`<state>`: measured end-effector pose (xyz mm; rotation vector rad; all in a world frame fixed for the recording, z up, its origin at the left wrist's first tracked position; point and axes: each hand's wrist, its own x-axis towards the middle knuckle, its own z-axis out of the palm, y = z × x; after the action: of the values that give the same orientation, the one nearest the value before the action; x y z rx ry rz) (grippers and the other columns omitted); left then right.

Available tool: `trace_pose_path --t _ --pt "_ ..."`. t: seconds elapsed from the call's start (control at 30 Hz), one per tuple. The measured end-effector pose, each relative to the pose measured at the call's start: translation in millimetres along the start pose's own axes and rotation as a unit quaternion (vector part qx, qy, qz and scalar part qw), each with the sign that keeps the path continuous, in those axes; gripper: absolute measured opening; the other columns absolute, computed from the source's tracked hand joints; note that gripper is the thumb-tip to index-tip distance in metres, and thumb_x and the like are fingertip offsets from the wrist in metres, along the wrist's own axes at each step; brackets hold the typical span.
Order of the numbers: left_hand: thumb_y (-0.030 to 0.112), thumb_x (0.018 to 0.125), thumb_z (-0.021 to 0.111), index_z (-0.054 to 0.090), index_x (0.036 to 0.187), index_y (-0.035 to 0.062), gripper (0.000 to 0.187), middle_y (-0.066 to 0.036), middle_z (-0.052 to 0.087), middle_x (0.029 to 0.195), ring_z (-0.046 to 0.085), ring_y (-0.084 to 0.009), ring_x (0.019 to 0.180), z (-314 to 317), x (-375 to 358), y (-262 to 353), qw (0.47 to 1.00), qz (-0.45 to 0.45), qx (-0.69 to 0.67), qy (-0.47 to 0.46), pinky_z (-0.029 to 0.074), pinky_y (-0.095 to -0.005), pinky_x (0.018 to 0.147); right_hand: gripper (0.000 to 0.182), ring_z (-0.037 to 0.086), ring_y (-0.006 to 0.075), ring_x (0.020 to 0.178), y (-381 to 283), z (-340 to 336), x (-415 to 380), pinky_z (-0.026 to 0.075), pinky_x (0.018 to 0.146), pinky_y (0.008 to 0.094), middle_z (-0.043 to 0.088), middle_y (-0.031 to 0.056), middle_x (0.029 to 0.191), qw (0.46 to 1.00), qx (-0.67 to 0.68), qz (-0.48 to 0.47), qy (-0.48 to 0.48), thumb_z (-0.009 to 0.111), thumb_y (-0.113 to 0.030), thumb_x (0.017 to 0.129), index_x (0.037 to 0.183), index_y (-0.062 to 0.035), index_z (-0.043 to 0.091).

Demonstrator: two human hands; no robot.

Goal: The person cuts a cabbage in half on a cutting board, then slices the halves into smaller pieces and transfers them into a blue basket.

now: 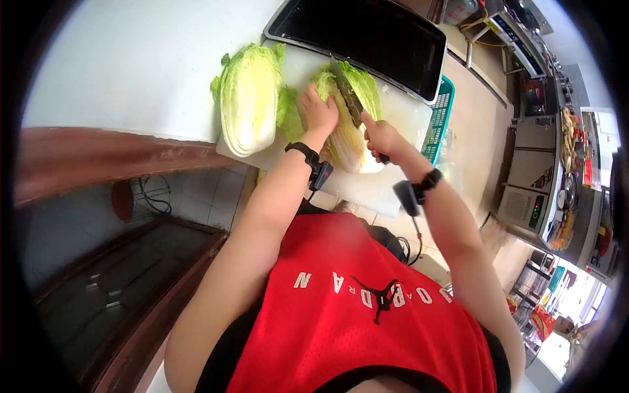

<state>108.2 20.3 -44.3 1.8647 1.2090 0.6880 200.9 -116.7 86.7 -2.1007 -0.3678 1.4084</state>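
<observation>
A napa cabbage half (350, 134) lies on a white cutting board (406, 118). My left hand (319, 111) presses down on its left side. In my right hand (382, 139) is a knife (346, 92), its blade sunk lengthwise into the cabbage between the two leafy parts. A second cabbage half (247, 108) rests cut side up at the board's left end, apart from both hands. Both wrists wear black bands with small devices.
A black tray (367, 36) sits just behind the board. A teal plastic basket (439, 121) stands to the right of the board. White counter (131, 65) spreads to the left. Kitchen appliances and shelves line the far right.
</observation>
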Motion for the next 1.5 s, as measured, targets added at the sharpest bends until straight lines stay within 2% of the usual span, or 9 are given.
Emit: trace_pose_path --t 0.17,0.37,0.57,0.7,0.83,1.17,1.23,1.3,1.5 --pt "0.021 0.096 0.059 0.030 0.148 0.0051 0.062 -0.031 0.041 0.138 0.037 -0.0475 0.131 -9.4 -0.6 13.0 0.999 -0.031 0.003 -0.034 0.028 -0.0548 0.112 0.060 0.040 0.0115 0.040 33.1 -26.6 -35.5 0.038 0.038 0.0297 0.041 -0.0013 0.054 0.998 -0.002 0.042 -0.057 0.041 -0.063 0.103 0.079 -0.0079 0.047" --pt "0.022 0.096 0.060 0.030 0.147 0.0020 0.062 -0.031 0.042 0.137 0.039 -0.0452 0.129 -8.8 -1.1 10.3 0.999 -0.017 0.004 -0.032 0.028 -0.0539 0.112 0.058 0.042 0.0133 0.039 30.9 5.5 -7.1 0.040 0.038 0.0318 0.043 0.0006 0.055 0.999 0.041 0.020 -0.020 0.044 -0.060 0.103 0.079 -0.0076 0.048" --pt "0.021 0.096 0.061 0.030 0.147 -0.0002 0.063 -0.030 0.041 0.137 0.037 -0.0441 0.131 -7.3 -2.2 11.5 1.000 -0.015 0.014 -0.009 0.028 -0.0539 0.113 0.060 0.041 0.0130 0.039 58.9 -19.6 -66.8 0.037 0.036 0.0312 0.042 0.0011 0.055 0.998 -0.007 0.050 -0.043 0.042 -0.060 0.104 0.077 -0.0062 0.048" --pt "0.020 0.096 0.060 0.029 0.146 -0.0018 0.062 -0.031 0.040 0.138 0.034 -0.0450 0.134 -7.7 -5.0 10.5 1.000 0.003 0.031 -0.005 0.026 -0.0551 0.114 0.061 0.041 0.0131 0.039 61.9 -1.1 -98.1 0.037 0.036 0.0319 0.041 0.0006 0.054 0.995 -0.012 0.094 -0.016 0.041 -0.059 0.105 0.075 -0.0063 0.046" --pt "0.020 0.097 0.059 0.029 0.145 -0.0026 0.062 -0.031 0.039 0.138 0.034 -0.0454 0.134 -9.5 -4.5 9.3 1.000 0.005 0.014 -0.013 0.026 -0.0555 0.114 0.059 0.041 0.0124 0.040 69.3 11.5 -70.8 0.038 0.037 0.0315 0.042 0.0002 0.055 0.996 0.048 0.069 -0.025 0.041 -0.059 0.104 0.076 -0.0078 0.045" --pt "0.017 0.096 0.059 0.032 0.142 -0.0052 0.058 -0.032 0.040 0.136 0.039 -0.0467 0.127 -6.2 -9.1 7.7 0.999 0.029 0.012 0.032 0.032 -0.0537 0.109 0.055 0.041 0.0132 0.039 69.7 16.4 -136.7 0.037 0.037 0.0312 0.040 0.0002 0.054 0.974 0.183 0.122 -0.053 0.040 -0.056 0.106 0.080 -0.0070 0.044" --pt "0.019 0.099 0.057 0.030 0.146 -0.0060 0.060 -0.029 0.037 0.145 0.041 -0.0438 0.133 -8.6 -10.5 13.9 1.000 -0.008 0.029 0.003 0.033 -0.0508 0.114 0.058 0.041 0.0133 0.038 89.8 29.9 -110.1 0.036 0.037 0.0316 0.042 0.0010 0.054 0.986 0.134 0.095 -0.031 0.039 -0.056 0.106 0.078 -0.0065 0.045" --pt "0.018 0.098 0.058 0.031 0.145 -0.0058 0.058 -0.029 0.038 0.141 0.041 -0.0439 0.132 -8.5 -10.6 15.1 0.999 -0.014 0.030 0.006 0.034 -0.0510 0.112 0.061 0.041 0.0133 0.038 93.6 38.9 -91.2 0.036 0.037 0.0323 0.043 0.0016 0.054 0.990 0.122 0.065 0.008 0.040 -0.058 0.106 0.074 -0.0062 0.046" --pt "0.015 0.098 0.056 0.032 0.143 -0.0056 0.055 -0.028 0.038 0.139 0.043 -0.0436 0.129 -6.9 -9.9 12.6 1.000 -0.006 0.030 0.005 0.035 -0.0504 0.111 0.064 0.044 0.0147 0.038 101.1 48.0 -127.9 0.036 0.036 0.0319 0.044 0.0026 0.053 0.990 0.130 0.050 -0.009 0.036 -0.054 0.108 0.071 -0.0041 0.051"
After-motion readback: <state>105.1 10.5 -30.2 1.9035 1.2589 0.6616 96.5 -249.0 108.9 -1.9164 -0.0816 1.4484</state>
